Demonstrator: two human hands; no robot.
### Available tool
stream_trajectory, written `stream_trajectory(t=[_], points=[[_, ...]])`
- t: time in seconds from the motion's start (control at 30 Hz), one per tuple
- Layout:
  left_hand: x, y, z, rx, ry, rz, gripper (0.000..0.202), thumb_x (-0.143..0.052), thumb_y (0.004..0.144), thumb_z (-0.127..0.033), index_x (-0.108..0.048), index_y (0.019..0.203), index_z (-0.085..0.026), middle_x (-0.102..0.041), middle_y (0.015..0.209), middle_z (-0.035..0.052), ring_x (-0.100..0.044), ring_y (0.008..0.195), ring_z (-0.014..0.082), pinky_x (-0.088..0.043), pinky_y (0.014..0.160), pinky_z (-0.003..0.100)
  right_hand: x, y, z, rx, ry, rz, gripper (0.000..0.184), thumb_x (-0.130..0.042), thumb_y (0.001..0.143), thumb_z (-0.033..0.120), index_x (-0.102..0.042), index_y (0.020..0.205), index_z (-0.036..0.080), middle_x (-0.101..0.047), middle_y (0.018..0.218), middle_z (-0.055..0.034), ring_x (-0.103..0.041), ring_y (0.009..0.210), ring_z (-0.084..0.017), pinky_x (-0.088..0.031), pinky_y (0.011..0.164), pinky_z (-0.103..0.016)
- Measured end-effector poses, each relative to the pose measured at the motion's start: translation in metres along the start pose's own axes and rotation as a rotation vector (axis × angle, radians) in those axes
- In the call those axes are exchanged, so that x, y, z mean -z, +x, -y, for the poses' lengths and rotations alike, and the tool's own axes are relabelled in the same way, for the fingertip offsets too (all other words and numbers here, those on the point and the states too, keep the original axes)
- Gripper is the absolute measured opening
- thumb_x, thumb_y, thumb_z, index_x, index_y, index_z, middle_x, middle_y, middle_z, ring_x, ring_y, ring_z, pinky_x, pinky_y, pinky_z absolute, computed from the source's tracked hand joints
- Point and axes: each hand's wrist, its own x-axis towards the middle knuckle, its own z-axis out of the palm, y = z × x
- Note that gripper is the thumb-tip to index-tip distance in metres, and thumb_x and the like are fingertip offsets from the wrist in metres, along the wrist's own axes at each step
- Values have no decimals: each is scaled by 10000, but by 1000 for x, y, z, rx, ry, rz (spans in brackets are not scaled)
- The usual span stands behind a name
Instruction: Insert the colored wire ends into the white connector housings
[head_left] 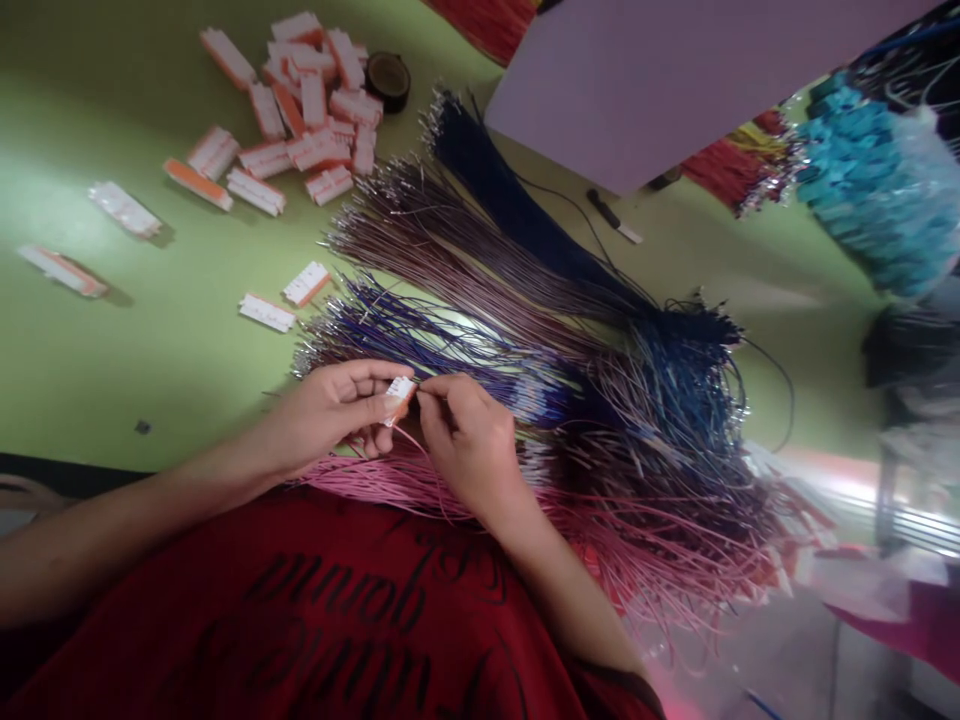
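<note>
Two hands work here: the left [326, 405] holds one white-and-orange connector [400, 398]. Four loose connectors [124, 208] lie singly on the tabletop [187, 380]; the overlapping heap [313, 100] holds well over a dozen, not exactly countable. There are one tape roll [403, 88], one knife [615, 216] and, near the tabletop's near edge, one small dark square [142, 427].

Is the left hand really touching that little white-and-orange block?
Touching. The head view shows the left hand pinching the white-and-orange block, its thumb laid right against it.
</note>
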Motion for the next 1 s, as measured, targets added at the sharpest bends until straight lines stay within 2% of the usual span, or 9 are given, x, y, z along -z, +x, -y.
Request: stream_trajectory(t=[0.2, 0.5, 0.77, 1.0], points=[[-3, -1, 2, -37, 37, 20, 494, -937, 718, -318, -686, 1114, -160, -700, 619, -53, -646, 504, 123, -458, 453, 209, -1, -4, 2, 46, -88, -21, 269, -497, 1064, 175, -711, 904, 212, -769, 792, -50, -703, 707, -162, -537, 691, -256], [-5, -5, -1, -84, 87, 44, 438, -902, 757, -294, -679, 1111, -165, -694, 651, -53, -637, 501, 124, -434, 447, 220, 0, -10, 4, 58, -44, -57, 266, -500, 1061, 172, -696, 884, 206, -753, 757, -51, -681, 671, -170, -513, 669, -266], [-5, -1, -2, -59, 61, 12, 444, -895, 780, -291, -644, 1126, -172, -700, 648, -58, -653, 512, 127, -478, 476, 221, -3, -3, -2, -54, 39, 23, 226, -540, 1021, 163, -717, 895, 224, -776, 797, -35, -693, 692, -157, -527, 683, -259], [-2, 0, 0, -37, 61, 26, 457, -903, 797, -336, -640, 1134, -175, -702, 643, -50, -663, 529, 139, -497, 502, 235, 7, 5, -6, -43, 120, 69, 229, -550, 1027, 182, -739, 901, 208, -776, 802, -35, -686, 692, -155, -521, 684, -268]])
